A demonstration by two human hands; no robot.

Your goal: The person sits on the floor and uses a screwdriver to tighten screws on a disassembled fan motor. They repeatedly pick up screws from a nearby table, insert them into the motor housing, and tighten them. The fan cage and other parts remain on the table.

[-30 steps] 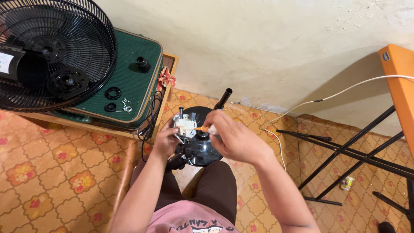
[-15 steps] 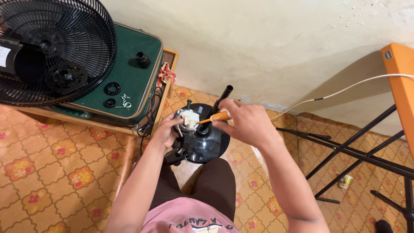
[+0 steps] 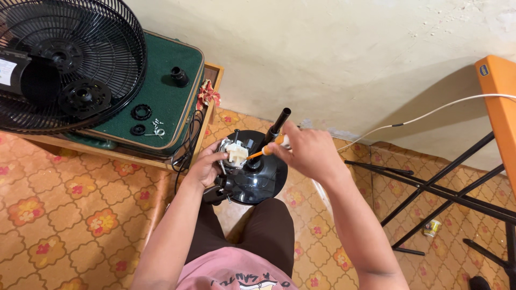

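Patterned floor (image 3: 70, 204): orange and cream floral tiles, under everything in view.

Fan guard (image 3: 64, 59): black wire cage with hub, lying on the green-topped surface (image 3: 161, 96) at upper left.

Orange stand (image 3: 497, 102) with black crossed legs, at right; a white cable (image 3: 430, 114) runs across the wall toward it.

Fan motor housing (image 3: 258, 174): glossy black dome, resting on the person's lap between the two hands; a black shaft (image 3: 278, 122) rises from its far side.

Right hand (image 3: 303, 153): grip closed around a screwdriver (image 3: 263, 152) with an orange shank, the handle hidden in the fist, the tip pointed at the white part.

Left hand (image 3: 207, 166): grip wrapped on the left edge of the housing, fingers curled, thumb beside the white plastic switch block (image 3: 236, 153) that sits on top of the housing.

Small black rings (image 3: 141, 113) and loose screws (image 3: 157, 128): on the green top, near its front edge.

Black knob (image 3: 179, 76): upright on the green top, farther back.

Small can (image 3: 431, 227): on the floor among the stand legs.
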